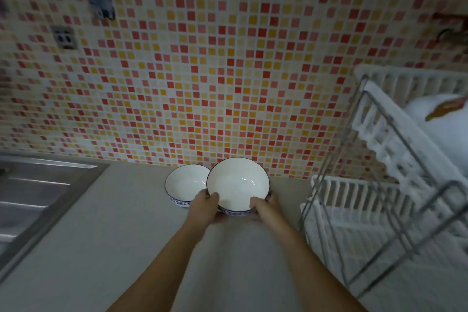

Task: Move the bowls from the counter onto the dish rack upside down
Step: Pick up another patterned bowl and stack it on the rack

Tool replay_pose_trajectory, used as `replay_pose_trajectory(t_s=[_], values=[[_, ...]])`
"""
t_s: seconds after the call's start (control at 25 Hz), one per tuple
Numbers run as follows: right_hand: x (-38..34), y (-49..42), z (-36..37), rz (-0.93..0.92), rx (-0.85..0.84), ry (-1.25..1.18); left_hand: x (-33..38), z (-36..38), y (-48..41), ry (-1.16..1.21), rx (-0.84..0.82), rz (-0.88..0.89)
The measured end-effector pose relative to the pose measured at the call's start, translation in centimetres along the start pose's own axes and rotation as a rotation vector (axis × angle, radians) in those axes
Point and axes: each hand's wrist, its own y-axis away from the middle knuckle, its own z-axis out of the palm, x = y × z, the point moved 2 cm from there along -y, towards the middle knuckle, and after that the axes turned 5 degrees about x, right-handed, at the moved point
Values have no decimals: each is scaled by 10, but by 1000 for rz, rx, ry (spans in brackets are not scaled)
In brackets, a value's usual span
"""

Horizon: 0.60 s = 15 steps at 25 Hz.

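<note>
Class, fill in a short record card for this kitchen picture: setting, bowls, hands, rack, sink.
setting: grey counter against a mosaic tiled wall
bowls: two, both right way up; larger bowl in front of the smaller bowl
hands: left hand and right hand grip the larger bowl's near rim
rack: dish rack to the right, white slatted tiers
sink: steel sink at far left

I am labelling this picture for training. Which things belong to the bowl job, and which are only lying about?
Belong to the job:
- held bowl, gripped by left hand and right hand
- second bowl on the counter
- dish rack

Only lying about:
- sink
- wall socket
</note>
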Motion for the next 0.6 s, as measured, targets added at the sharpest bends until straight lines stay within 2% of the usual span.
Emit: replay_pose_trajectory(t_s=[0.12, 0.36, 0.6], values=[[-37, 48, -7, 30, -82, -212, 38, -25, 57, 7, 50, 67], [-76, 165, -21, -34, -224, -247, 90, -62, 187, -139, 197, 186], [-119, 292, -84, -179, -423, -329, 132, -58, 321, 85, 293, 341]])
